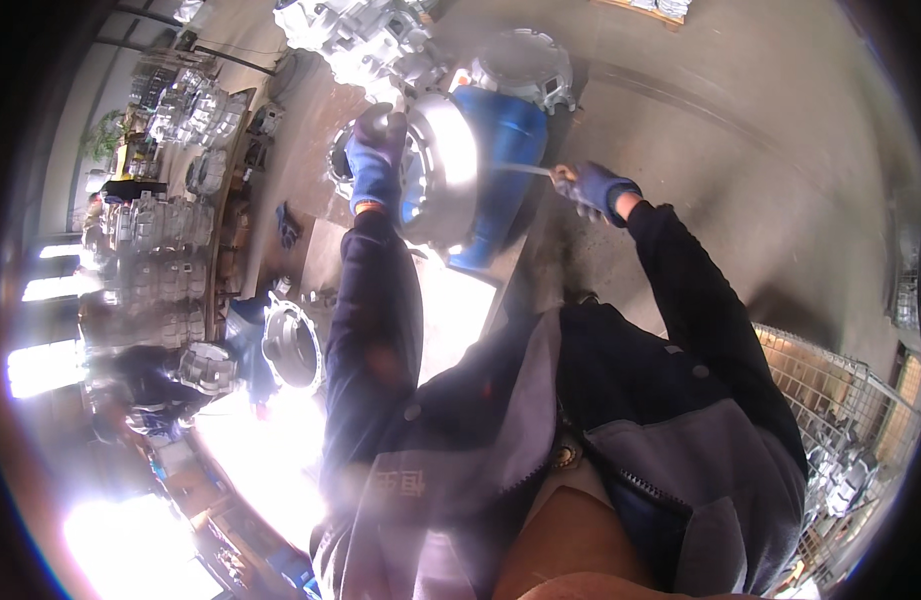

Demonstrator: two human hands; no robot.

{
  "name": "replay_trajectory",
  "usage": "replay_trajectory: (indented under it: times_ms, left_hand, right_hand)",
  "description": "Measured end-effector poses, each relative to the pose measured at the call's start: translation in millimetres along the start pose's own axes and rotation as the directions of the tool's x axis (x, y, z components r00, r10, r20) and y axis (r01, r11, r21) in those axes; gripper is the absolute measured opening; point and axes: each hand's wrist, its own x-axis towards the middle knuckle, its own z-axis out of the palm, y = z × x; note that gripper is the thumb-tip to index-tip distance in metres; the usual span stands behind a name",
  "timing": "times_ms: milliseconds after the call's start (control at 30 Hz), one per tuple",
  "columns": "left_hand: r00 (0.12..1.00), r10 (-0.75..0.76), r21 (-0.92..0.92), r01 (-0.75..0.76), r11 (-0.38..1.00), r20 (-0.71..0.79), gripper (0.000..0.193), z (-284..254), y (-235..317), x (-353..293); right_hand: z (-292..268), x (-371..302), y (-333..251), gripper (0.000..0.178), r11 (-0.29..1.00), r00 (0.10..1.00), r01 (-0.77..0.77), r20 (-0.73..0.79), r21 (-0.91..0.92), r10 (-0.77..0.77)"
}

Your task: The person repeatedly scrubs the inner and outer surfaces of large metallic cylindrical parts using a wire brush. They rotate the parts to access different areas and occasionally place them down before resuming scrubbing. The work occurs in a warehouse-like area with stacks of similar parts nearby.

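Note:
A round, silvery cast-metal housing (pixel 448 165) stands tilted on edge in front of me. My left hand (pixel 376 160), in a blue-and-grey glove, has its fingers closed round the housing's upper left edge. To the right, my gloved right hand (pixel 595 190) is wrapped round a slim hand tool (pixel 528 168) with a pale, straight shaft, blurred by motion. The shaft points left toward the housing; whether its tip touches the metal I cannot tell. Beside and partly behind the housing is a blue plastic object (pixel 508 140), perhaps a drum.
Metal castings (pixel 355 40) are piled at the far side, beside another round housing (pixel 523 65). A bench along the left holds several castings (pixel 195 110). One flanged ring housing (pixel 292 345) stands left of my arm. A wire mesh cage (pixel 830 365) with castings is at lower right.

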Motion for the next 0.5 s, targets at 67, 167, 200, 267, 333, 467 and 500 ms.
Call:
replay_trajectory:
  times_ms: [67,167,200,267,333,467,500]
  left_hand:
    - [0.998,0.05,-0.002,-0.051,0.999,-0.038,0.035,2.5,-7.6,-0.6]
    - [0.999,0.035,0.05,-0.033,0.998,-0.038,0.036,2.7,-9.1,4.4]
    - [0.999,0.021,0.069,-0.019,0.997,-0.034,0.036,0.9,-10.7,3.8]
    - [0.999,-0.025,-0.032,0.024,0.999,-0.028,0.035,1.9,-7.7,0.8]
    - [0.999,-0.02,0.013,0.02,1.0,-0.029,0.035,0.6,-4.5,2.2]
    - [0.999,-0.044,-0.019,0.045,0.999,0.02,0.03,1.3,-8.2,3.0]
    - [0.999,-0.04,0.001,0.04,0.999,0.021,0.028,1.8,-11.2,3.1]
  right_hand:
    - [7.3,4.2,-14.2,0.025,0.846,0.862,0.402,-0.167,-0.351,-0.479]
    - [12.7,0.3,-28.9,0.034,0.698,0.717,0.506,-0.204,-0.506,-0.667]
    - [12.8,-2.7,-28.5,0.033,0.646,0.666,0.557,-0.184,-0.522,-0.723]
    - [12.0,-7.8,-27.3,0.032,0.653,0.729,0.452,-0.17,-0.607,-0.663]
    - [7.6,-13.1,-19.1,0.029,0.646,0.874,0.256,-0.114,-0.72,-0.473]
    - [-1.3,-29.2,9.6,0.022,0.953,0.993,0.058,0.114,-0.299,-0.025]
    - [-6.0,-33.4,13.6,0.021,0.952,0.98,0.042,0.196,-0.302,0.019]
